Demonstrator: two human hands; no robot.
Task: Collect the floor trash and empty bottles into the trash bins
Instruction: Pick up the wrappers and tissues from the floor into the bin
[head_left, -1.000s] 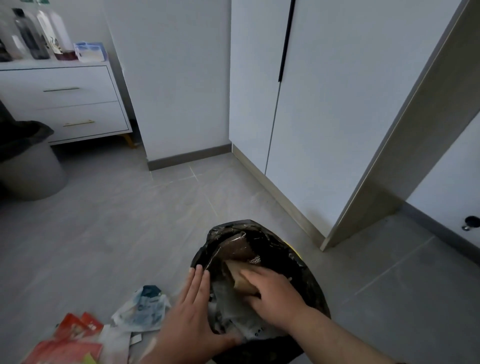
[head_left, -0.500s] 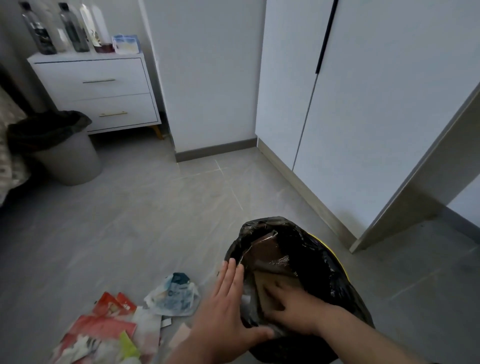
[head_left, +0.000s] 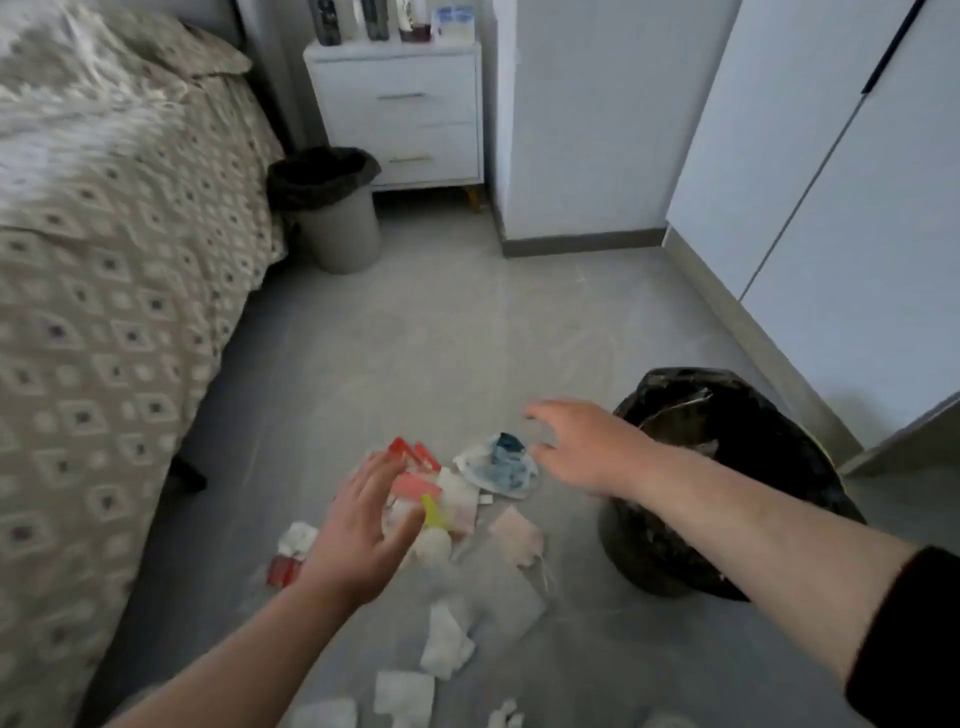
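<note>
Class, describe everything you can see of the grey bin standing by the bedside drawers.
The grey bin is round, plain and plastic-looking. A black bag lines it, crumpled over the rim. It stands upright on the floor, between the bed and the white drawers. Its contents are hidden; whether it touches the bed is unclear.

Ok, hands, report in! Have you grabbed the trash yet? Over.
Left hand open over red wrappers. Right hand open near blue-white wrapper. Nothing held; tissues on floor. Black-bagged bin beside right arm, nothing blocking.
</note>
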